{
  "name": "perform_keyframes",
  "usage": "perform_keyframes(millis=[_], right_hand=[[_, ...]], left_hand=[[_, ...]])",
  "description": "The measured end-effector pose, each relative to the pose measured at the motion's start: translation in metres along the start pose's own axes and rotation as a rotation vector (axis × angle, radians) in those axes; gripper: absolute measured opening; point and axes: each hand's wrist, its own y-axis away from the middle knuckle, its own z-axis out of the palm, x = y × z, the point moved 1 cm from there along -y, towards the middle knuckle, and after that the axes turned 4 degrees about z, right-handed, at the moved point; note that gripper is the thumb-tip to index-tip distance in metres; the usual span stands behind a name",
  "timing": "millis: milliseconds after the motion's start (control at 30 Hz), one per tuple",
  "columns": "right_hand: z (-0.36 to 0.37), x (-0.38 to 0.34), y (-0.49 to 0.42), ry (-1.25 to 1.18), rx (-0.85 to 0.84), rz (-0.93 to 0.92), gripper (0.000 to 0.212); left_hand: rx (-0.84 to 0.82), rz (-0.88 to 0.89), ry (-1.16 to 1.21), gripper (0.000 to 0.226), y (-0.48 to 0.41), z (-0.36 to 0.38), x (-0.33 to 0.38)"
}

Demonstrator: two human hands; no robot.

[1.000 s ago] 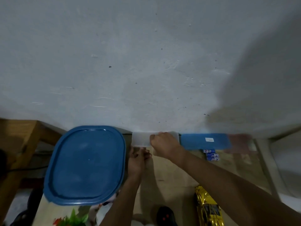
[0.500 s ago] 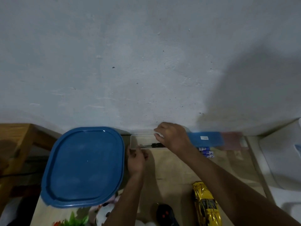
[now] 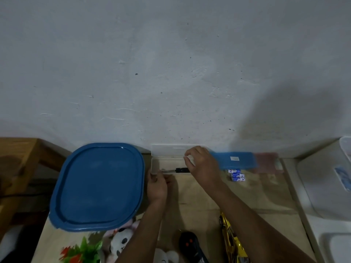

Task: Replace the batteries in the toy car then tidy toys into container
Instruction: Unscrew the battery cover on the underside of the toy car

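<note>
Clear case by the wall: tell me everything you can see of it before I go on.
The clear case is a long, narrow box of translucent whitish plastic, lying on the table against the wall, between the blue container lid and a flat blue case. It is open, its lid tilted back against the wall. Inside lies a dark-handled tool with a thin metal shaft. The left hand grips its near left corner; the right hand covers its right end.
</note>
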Motion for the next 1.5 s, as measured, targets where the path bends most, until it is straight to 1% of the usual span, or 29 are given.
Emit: perform_keyframes(millis=[33, 67, 133, 200, 300, 400, 433, 500, 567, 700, 833, 900, 967, 1033, 1100, 1133, 1233, 1300, 1333, 1400, 1433, 1467, 1500], right_hand=[[0.0, 0.004, 0.001, 0.013, -0.07, 0.014, 0.006], [0.001, 0.006, 0.001, 0.003, -0.181, 0.042, 0.009], [0.005, 0.008, -0.001, 0.015, -0.418, 0.075, 0.021], [0.008, 0.007, -0.005, 0.089, -0.581, 0.072, 0.034], [0.013, 0.001, -0.01, 0.147, -0.727, 0.073, 0.049], [0.018, -0.003, -0.01, 0.204, -0.808, 0.062, 0.055], [0.02, -0.004, -0.011, 0.225, -0.813, 0.048, 0.052], [0.022, -0.003, -0.013, 0.234, -0.802, 0.029, 0.039], [0.022, -0.003, -0.015, 0.203, -0.806, 0.049, 0.031], [0.02, -0.001, -0.018, 0.091, -0.8, 0.148, 0.026], [0.017, 0.003, -0.015, -0.009, -0.789, 0.178, 0.022], [0.01, 0.001, -0.013, -0.095, -0.705, 0.159, 0.022], [-0.005, -0.005, -0.008, -0.188, -0.556, 0.146, 0.022], [-0.024, -0.012, 0.002, -0.281, -0.419, 0.177, 0.022], [-0.045, -0.013, 0.017, -0.335, -0.343, 0.232, 0.021], [-0.056, -0.012, 0.026, -0.34, -0.315, 0.278, 0.021], [-0.085, 0.0, 0.061, -0.294, -0.242, 0.444, 0.023], [-0.103, 0.012, 0.087, -0.284, -0.216, 0.516, 0.031], [-0.111, 0.019, 0.1, -0.295, -0.21, 0.554, 0.035], [-0.121, 0.041, 0.126, -0.301, -0.211, 0.637, 0.037], [-0.124, 0.053, 0.139, -0.289, -0.222, 0.671, 0.037], [-0.125, 0.066, 0.151, -0.269, -0.238, 0.693, 0.038], [-0.125, 0.077, 0.162, -0.251, -0.253, 0.717, 0.037]], left_hand=[[0.002, -0.001, -0.006, 0.046, -0.002, 0.0, -0.001], [-0.007, -0.001, -0.013, 0.046, -0.001, 0.0, 0.0], [-0.026, 0.007, -0.022, 0.044, -0.001, -0.001, 0.001], [-0.041, -0.011, -0.012, 0.044, -0.002, -0.002, 0.001], [-0.044, -0.027, 0.006, 0.046, -0.004, -0.002, -0.001], [-0.045, -0.044, 0.006, 0.048, -0.006, -0.002, -0.004], [-0.047, -0.053, -0.001, 0.048, -0.007, -0.002, -0.005], [-0.059, -0.064, 0.004, 0.046, -0.007, -0.003, -0.005], [-0.082, -0.07, 0.016, 0.041, -0.009, -0.004, -0.008], [-0.107, -0.086, 0.004, 0.06, -0.018, -0.004, -0.02], [-0.101, -0.082, -0.014, 0.051, -0.019, -0.003, -0.016], [-0.104, -0.081, -0.004, 0.049, -0.024, -0.002, -0.02], [-0.093, -0.082, 0.009, 0.052, -0.03, 0.0, -0.025], [-0.095, -0.09, 0.026, 0.062, -0.033, 0.002, -0.023], [-0.085, -0.101, 0.066, 0.075, -0.021, 0.003, -0.005], [-0.082, -0.1, 0.095, 0.077, -0.012, 0.002, 0.005], [-0.086, -0.083, 0.144, 0.07, 0.014, 0.004, 0.028], [-0.126, -0.041, 0.129, 0.066, 0.039, 0.008, 0.04], [-0.16, -0.003, 0.092, 0.057, 0.054, 0.011, 0.045], [-0.255, 0.095, -0.005, 0.027, 0.085, 0.019, 0.046], [-0.309, 0.136, -0.059, 0.015, 0.102, 0.024, 0.042], [-0.373, 0.166, -0.113, 0.013, 0.119, 0.03, 0.036], [-0.434, 0.178, -0.188, 0.018, 0.133, 0.035, 0.027]])
